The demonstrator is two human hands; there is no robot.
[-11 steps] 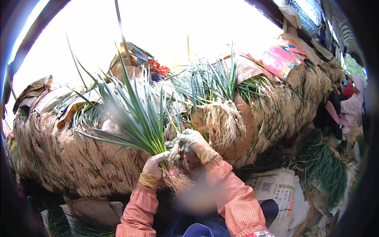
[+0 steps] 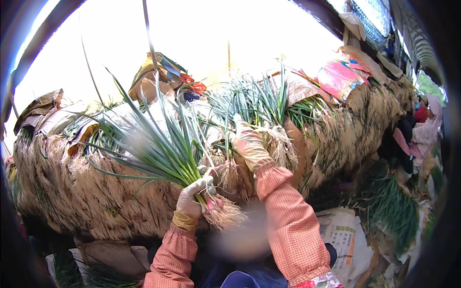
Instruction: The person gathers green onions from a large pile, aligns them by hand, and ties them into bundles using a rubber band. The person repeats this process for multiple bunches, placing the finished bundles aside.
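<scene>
- Before the long heap of pale-rooted green stalks (image 2: 120,201), the pale-gloved left hand (image 2: 192,198) grips a fanned bunch of long green onions (image 2: 182,165) just above its pinkish bulbs (image 2: 211,204).
- Near the heap's top, the pale-gloved right hand (image 2: 249,146) touches or nears loose green onions (image 2: 252,106); its grip's state cannot be told.
- Best handling: left grip snug, bulbs level, leaves unbent.

My left fingers (image 2: 195,186) are whitish, the leaves (image 2: 175,156) above them green, bulbs (image 2: 210,203) below pink, roots (image 2: 227,216) tan, my sleeves (image 2: 297,225) orange-checked.
</scene>
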